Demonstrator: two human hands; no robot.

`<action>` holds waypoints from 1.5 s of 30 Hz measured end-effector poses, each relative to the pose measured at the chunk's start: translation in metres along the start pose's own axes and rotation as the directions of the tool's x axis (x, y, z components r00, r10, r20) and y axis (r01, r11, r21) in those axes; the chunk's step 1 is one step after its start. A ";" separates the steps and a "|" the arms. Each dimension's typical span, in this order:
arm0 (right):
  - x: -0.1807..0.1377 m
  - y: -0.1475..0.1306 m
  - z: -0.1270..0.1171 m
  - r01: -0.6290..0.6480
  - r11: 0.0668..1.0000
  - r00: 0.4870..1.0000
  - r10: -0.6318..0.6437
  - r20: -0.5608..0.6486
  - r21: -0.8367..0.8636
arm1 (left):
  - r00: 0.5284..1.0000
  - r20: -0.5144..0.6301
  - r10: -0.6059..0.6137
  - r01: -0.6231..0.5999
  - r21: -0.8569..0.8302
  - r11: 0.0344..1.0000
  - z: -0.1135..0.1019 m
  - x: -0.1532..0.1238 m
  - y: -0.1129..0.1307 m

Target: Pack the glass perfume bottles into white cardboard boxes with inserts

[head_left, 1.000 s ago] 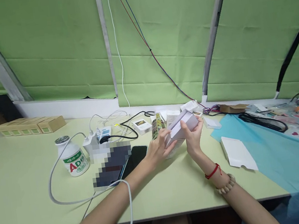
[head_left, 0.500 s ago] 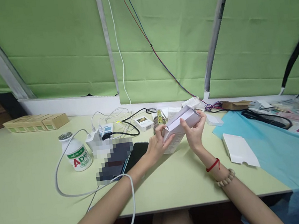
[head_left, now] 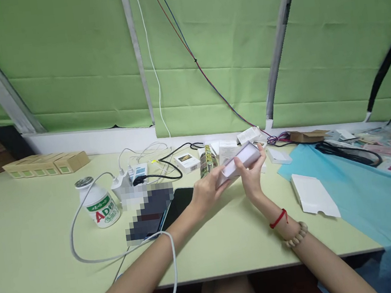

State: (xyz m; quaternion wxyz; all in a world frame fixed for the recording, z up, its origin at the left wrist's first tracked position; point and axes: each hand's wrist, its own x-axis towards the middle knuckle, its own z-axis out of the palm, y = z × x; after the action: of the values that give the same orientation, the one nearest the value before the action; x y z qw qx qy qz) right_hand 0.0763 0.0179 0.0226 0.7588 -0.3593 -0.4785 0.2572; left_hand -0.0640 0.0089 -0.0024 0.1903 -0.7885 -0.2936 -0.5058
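Both my hands hold a small pale lilac-white box (head_left: 240, 160) above the middle of the light green table (head_left: 33, 252). My left hand (head_left: 206, 193) grips its lower left end with fingers curled round it. My right hand (head_left: 252, 177) pinches the box from the right side, thumb on its near face. The box lies slanted, its right end higher. A small bottle with yellow marks (head_left: 207, 160) stands just behind my left hand. A red string and a bead bracelet (head_left: 294, 239) sit on my right wrist.
A white bottle with "AD" label (head_left: 97, 203) stands at the left with a white cable (head_left: 87, 255) looping past it. A dark phone (head_left: 177, 205), chargers (head_left: 128, 178), small boxes (head_left: 187, 162), tan cartons (head_left: 46, 165), a white card sleeve (head_left: 314, 196) and blue sheet (head_left: 366, 201) lie around.
The box's open flap is now shut flat and the box is turned lower and more edge-on between my hands. My hands stay at the same spot.
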 end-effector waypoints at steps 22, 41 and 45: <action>0.002 0.015 -0.006 0.279 0.955 0.923 -0.237 0.305 -0.103 | 0.909 0.086 -0.408 0.416 -0.125 0.901 0.007 -0.010 0.012; -0.008 0.031 -0.005 0.285 0.932 0.827 -0.122 0.549 -0.222 | 0.790 0.068 -0.609 0.565 -0.466 0.681 0.002 0.000 0.004; -0.008 0.032 -0.005 0.294 0.931 0.830 -0.136 0.540 -0.218 | 0.805 0.059 -0.590 0.536 -0.499 0.681 0.003 0.001 0.006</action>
State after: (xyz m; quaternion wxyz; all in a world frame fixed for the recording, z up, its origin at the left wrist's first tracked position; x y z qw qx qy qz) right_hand 0.0764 0.0299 -0.0083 0.5652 -0.3281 -0.7346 0.1827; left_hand -0.0576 0.0070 -0.0031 -0.1666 -0.6530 -0.3723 -0.6382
